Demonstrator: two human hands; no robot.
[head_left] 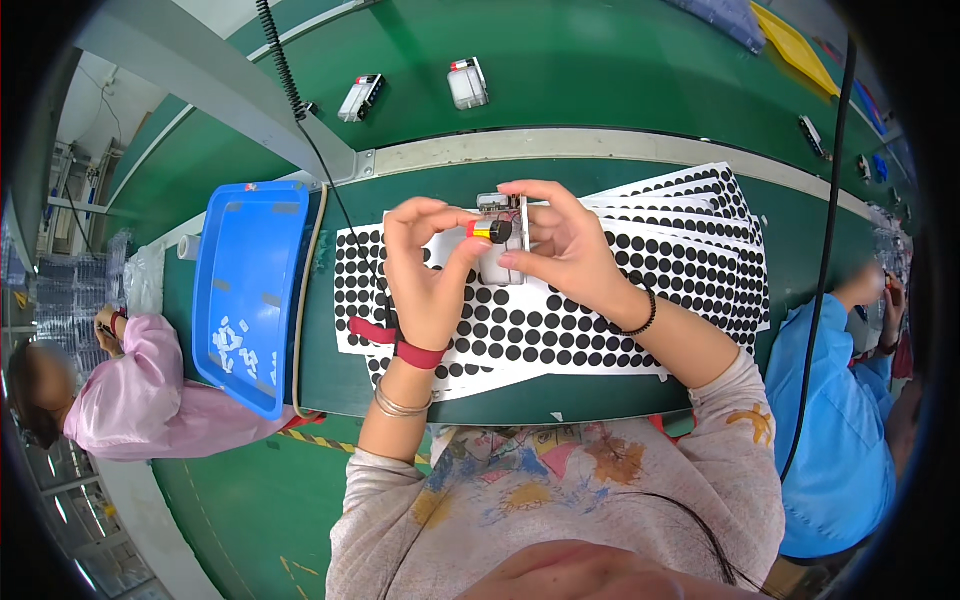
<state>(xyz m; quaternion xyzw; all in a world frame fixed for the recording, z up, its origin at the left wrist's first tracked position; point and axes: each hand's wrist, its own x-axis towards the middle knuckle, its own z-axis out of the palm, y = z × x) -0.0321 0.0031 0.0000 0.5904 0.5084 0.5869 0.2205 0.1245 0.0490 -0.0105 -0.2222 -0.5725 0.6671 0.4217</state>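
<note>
My left hand [428,255] pinches a small cylinder [485,231] with red and yellow sides and a black end, between thumb and fingertips. My right hand [570,245] grips a small clear and white plastic casing [503,265] by its side edge. Some electronic parts show at the casing's upper end. The cylinder is held right against or just in front of the casing; whether they touch, I cannot tell. Under both hands lie overlapping white sheets of round black stickers [640,310]. A red wrist strap [418,355] circles my left wrist.
At left stands a blue tray [245,215] with small white pieces. Beyond a pale rail, similar casings [468,85] lie on the green surface [590,70]. A black cable [828,230] hangs at right. People in pink [150,400] and blue [835,430] sit either side.
</note>
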